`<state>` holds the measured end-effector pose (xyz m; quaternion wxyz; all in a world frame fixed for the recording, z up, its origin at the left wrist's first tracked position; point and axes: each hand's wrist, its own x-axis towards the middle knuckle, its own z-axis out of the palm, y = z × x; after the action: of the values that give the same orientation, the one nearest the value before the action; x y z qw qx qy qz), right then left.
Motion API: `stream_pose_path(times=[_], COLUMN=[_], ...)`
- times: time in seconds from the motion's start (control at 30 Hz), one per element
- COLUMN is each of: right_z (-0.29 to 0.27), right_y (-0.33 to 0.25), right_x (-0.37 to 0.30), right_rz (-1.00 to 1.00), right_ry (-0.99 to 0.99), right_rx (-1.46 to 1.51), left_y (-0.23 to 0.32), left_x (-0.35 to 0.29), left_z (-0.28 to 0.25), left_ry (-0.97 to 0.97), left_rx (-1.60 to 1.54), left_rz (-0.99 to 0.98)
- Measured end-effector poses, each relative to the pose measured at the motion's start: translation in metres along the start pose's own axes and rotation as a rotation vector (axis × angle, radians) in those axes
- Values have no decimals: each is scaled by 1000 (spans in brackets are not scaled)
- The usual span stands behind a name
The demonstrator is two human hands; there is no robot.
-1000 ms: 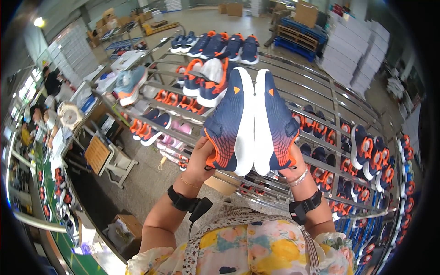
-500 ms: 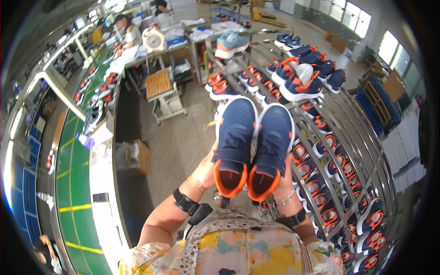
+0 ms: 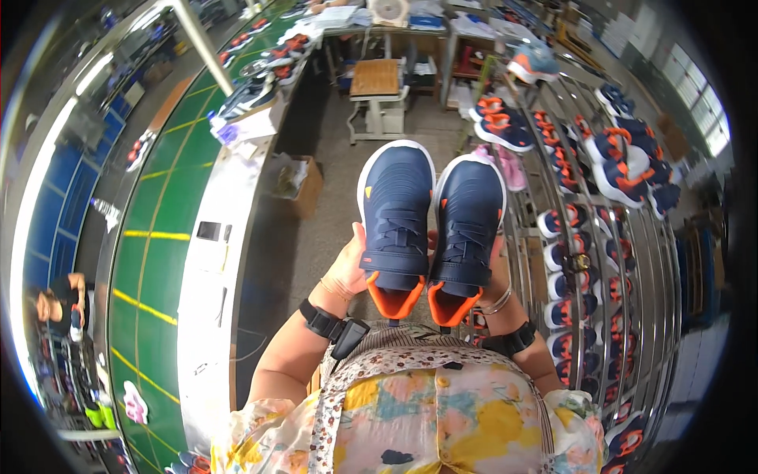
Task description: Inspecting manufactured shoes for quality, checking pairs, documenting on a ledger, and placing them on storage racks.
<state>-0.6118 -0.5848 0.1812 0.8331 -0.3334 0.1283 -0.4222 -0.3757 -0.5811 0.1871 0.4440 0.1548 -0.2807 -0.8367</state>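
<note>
Two navy sneakers with white soles and orange collar linings hang side by side in front of me, toes pointing away. My left hand grips the left sneaker from its outer side, fingers mostly hidden beneath it. Around the outer side of the right sneaker my right hand is closed, largely covered by the shoe. Each shoe has a strap across the instep and elastic-looking laces. The two sneakers are close together, the left one slightly higher in view.
To my right stands a metal rack holding rows of similar sneakers. On the left, a white worktop runs beside a green conveyor belt. A cardboard box sits by the worktop, and a wooden-topped stand is ahead. Another person is at far left.
My view has turned left, so the worktop, stand and rack shift rightward in the picture. Both sneakers stay in my hands and tip so that less of their insides shows.
</note>
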Motion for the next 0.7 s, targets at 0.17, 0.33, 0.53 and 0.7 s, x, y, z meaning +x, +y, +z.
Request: stream_pose_path(times=[0.17, 0.33, 0.53, 0.7], right_z=[43, 31, 55, 94], right_y=[14, 52, 82, 99], right_x=[42, 86, 137, 174], right_rz=[25, 100, 133, 168], right_ry=[-81, -43, -43, -51], right_rx=[-94, -254, -407, -508], left_y=[38, 79, 112, 140], left_x=[-38, -77, -120, -157], left_z=[-13, -52, -108, -137], left_ry=[-33, 12, 68, 141], left_rx=[54, 93, 80, 178], left_rz=[154, 203, 259, 354])
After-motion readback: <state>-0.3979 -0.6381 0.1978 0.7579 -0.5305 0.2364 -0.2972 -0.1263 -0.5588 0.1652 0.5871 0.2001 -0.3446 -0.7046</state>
